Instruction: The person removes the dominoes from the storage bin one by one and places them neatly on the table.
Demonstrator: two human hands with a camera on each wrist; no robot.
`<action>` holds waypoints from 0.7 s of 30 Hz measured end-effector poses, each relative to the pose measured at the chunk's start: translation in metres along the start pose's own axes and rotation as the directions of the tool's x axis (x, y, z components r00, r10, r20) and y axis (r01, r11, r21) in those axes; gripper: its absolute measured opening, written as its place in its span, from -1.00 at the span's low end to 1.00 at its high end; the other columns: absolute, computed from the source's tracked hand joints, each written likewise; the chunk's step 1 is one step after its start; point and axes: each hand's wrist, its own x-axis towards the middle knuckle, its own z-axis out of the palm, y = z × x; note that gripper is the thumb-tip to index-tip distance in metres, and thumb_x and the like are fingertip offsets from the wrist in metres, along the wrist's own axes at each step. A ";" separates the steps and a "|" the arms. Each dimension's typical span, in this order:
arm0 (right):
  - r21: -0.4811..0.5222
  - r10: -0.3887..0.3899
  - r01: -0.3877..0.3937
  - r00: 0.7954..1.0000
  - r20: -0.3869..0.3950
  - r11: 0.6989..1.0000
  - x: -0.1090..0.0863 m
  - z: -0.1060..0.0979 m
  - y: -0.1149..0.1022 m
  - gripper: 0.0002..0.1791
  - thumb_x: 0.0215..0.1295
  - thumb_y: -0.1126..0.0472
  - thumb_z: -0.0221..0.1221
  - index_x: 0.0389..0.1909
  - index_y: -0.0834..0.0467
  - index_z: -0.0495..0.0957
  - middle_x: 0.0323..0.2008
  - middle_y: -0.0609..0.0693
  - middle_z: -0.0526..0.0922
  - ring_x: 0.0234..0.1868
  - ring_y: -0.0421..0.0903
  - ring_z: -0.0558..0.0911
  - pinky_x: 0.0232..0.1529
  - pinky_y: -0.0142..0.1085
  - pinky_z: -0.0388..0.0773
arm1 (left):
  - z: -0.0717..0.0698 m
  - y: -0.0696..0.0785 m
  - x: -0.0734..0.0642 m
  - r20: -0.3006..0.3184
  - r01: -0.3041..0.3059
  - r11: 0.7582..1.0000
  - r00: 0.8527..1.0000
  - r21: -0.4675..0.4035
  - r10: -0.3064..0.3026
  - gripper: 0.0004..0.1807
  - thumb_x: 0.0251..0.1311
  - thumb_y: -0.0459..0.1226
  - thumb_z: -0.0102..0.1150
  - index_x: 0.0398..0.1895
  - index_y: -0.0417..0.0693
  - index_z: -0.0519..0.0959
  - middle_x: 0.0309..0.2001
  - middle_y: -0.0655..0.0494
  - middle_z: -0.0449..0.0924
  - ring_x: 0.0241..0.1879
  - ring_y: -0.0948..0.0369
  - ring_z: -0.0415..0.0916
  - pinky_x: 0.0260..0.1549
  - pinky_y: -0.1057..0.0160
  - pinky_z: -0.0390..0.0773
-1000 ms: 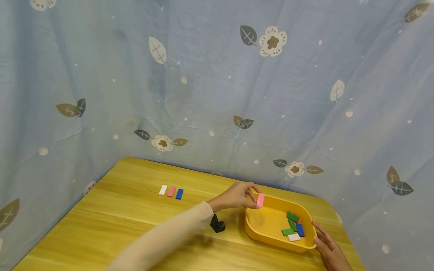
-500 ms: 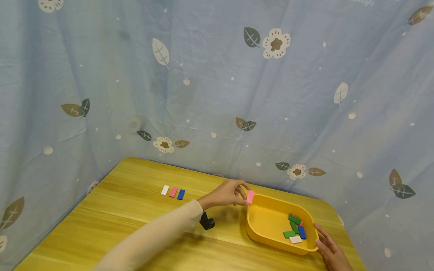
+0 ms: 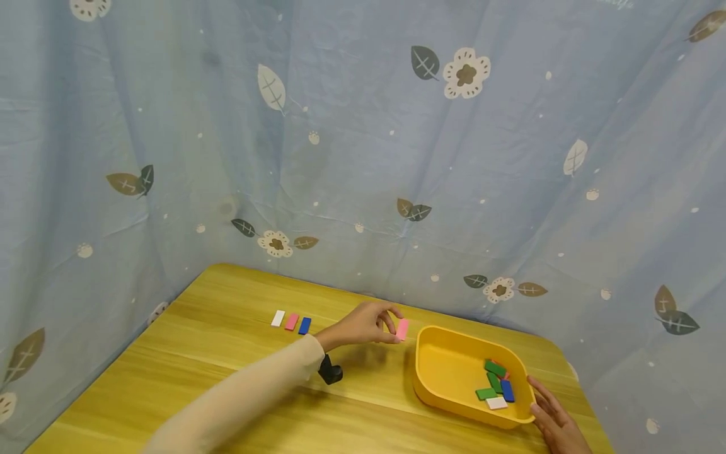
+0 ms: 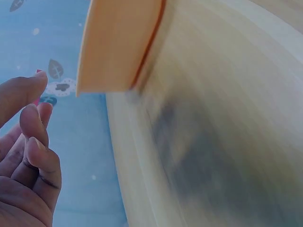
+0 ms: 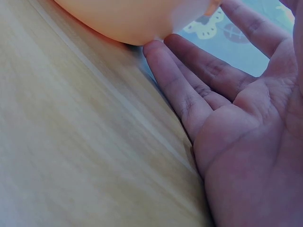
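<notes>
Just left of the yellow tray point(image 3: 454, 407): left hand point(image 3: 365, 325), thumb and fingers pinching a pink block point(image 3: 402, 330).
Pink block: held off the table point(image 3: 363, 416), outside the tray, apart from its wall. Left wrist view gives only slivers of pink past the fingertips, so exact contact is unclear.
Pinch: looks light, which should do for a thin piece; squeezing harder would likely make it pivot. If set down, best lowered level and released without a sideways flick.
Right hand point(image 3: 558, 424): fingers fairly straight, tips touching the tray's outside at its right end. Whether the thumb grips the rim: can't tell.
Bracing: light contact seems right; a hard push could slide the tray left.
Tray contents: green blocks point(image 3: 495, 369), blue block point(image 3: 507, 391), white block point(image 3: 496, 403), red bits point(image 3: 507, 376) partly covered; all bunched toward the right end.
Table row: white piece point(image 3: 278, 318), pink piece point(image 3: 292, 322), blue piece point(image 3: 305, 326), flat, side by side, small gaps, left of the left hand. A low sleeve point(image 3: 244, 391) could knock them; lift is wise near the row.
Black thing point(image 3: 329, 371): by the left wrist, partly behind the sleeve; can't tell what.
Curtain point(image 3: 340, 157): pale blue, leaf-and-flower print, behind the table.
</notes>
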 end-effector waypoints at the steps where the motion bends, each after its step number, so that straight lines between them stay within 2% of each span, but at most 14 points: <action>1: -0.002 0.001 -0.001 1.000 -0.004 1.000 0.000 0.000 0.000 -0.31 0.65 0.10 0.01 0.65 0.08 0.00 0.08 -0.63 0.44 0.05 -0.62 0.46 -0.03 -0.49 0.56 | -0.002 -0.002 -0.002 -0.003 0.005 1.000 1.000 0.015 -0.005 -0.50 0.15 -0.18 0.55 0.14 0.02 0.59 -0.35 0.32 0.71 -0.57 0.27 0.55 -0.51 0.36 0.53; 8: -0.005 -0.002 0.002 1.000 -0.011 1.000 0.001 0.001 -0.001 -0.32 0.66 0.10 -0.01 0.64 0.13 -0.02 0.08 -0.64 0.44 0.04 -0.61 0.49 -0.02 -0.50 0.55 | -0.016 -0.015 -0.017 -0.039 0.025 0.994 0.999 0.102 -0.022 -0.54 0.13 -0.16 0.56 0.09 0.08 0.62 -0.40 0.36 0.66 -0.55 0.30 0.50 -0.48 0.35 0.50; 15: -0.043 0.044 -0.046 0.998 -0.034 0.998 0.000 0.002 -0.003 -0.23 0.63 0.02 0.05 0.65 0.14 -0.06 0.04 -0.68 0.41 0.02 -0.66 0.45 -0.05 -0.49 0.56 | -0.027 -0.025 -0.030 -0.062 0.044 0.993 0.997 0.111 -0.038 -0.54 0.12 -0.18 0.57 0.08 0.02 0.63 -0.38 0.29 0.63 -0.52 0.30 0.47 -0.45 0.33 0.50; 21: -0.045 0.022 -0.024 0.999 -0.044 0.999 -0.001 0.005 -0.003 -0.25 0.63 0.04 0.04 0.64 0.17 -0.04 0.04 -0.66 0.44 0.02 -0.64 0.46 -0.06 -0.47 0.57 | -0.035 -0.036 -0.042 -0.075 0.040 0.992 0.997 0.121 -0.031 -0.56 0.14 -0.18 0.56 0.07 -0.01 0.64 -0.37 0.24 0.60 -0.52 0.30 0.43 -0.44 0.32 0.49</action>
